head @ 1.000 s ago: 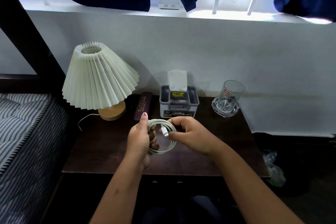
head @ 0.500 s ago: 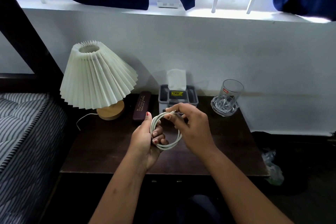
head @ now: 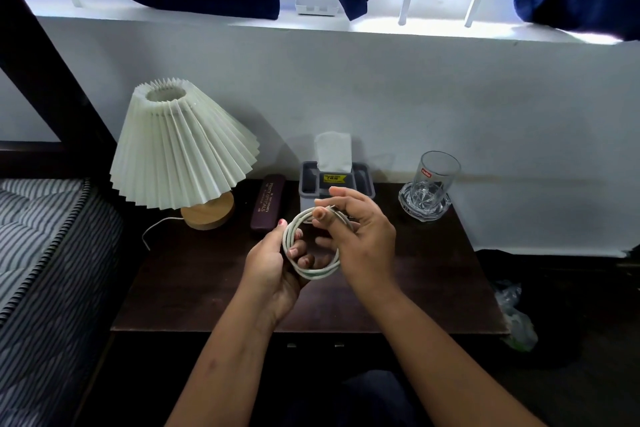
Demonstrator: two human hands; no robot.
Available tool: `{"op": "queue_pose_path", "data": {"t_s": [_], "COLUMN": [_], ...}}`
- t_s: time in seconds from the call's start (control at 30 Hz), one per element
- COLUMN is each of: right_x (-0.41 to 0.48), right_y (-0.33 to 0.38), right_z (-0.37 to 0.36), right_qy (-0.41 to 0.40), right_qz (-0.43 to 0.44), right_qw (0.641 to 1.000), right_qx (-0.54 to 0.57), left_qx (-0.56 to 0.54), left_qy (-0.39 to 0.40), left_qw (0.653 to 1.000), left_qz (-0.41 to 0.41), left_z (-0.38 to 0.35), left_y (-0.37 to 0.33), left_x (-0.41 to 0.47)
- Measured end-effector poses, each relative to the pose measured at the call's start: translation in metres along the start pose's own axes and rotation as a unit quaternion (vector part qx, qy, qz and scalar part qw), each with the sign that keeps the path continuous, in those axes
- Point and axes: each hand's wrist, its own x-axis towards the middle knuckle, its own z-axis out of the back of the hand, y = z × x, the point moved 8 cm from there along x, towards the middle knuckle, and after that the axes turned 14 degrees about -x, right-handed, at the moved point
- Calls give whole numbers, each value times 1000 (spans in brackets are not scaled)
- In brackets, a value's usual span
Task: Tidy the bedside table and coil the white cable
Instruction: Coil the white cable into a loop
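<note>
The white cable (head: 313,272) is wound into a small round coil, held above the middle of the dark wooden bedside table (head: 194,291). My left hand (head: 273,262) grips the coil's left side, fingers curled through the loop. My right hand (head: 360,236) pinches the cable's end at the top of the coil between thumb and forefinger, its other fingers spread. The right part of the coil is hidden behind my right hand.
A pleated cream lamp (head: 180,149) on a wooden base stands at the back left, its cord trailing. A dark glasses case (head: 268,206), a grey tissue box (head: 336,178) and a clear glass (head: 434,180) on a glass coaster line the back. A striped mattress (head: 41,236) lies left.
My right hand has carried the cable's end from the coil's centre up to its top. The coil has turned more upright in my left hand.
</note>
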Motion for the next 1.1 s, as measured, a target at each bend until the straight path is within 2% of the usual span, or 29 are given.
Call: {"op": "queue_pose_path", "data": {"t_s": [0.23,0.47,0.67,0.83,1.03,1.1], "right_x": [-1,-4,1,8,9,9], "right_y": [-4,-7,-12,-14,-4,-4], "right_z": [0,-9,-10,-4,0,-1], "right_qy": [-16,-13,-25,-20,-7,-6], "right_qz": [-46,-65,-79,-70,-1,12], "right_qw": [993,986,986,995,997,993], "right_qx": [104,155,145,62,-71,-118], "left_qx": [8,-14,44,70,104,136], "left_qy": [-12,-6,-40,-4,108,123], "left_qw": [1000,1000,995,997,989,983], "left_qz": [-8,-4,-75,-39,-11,-13], "left_z": [2,-2,3,4,-17,-21], "left_y": [0,3,-11,-7,-2,0], "left_x": [2,1,0,-1,-9,-11]}}
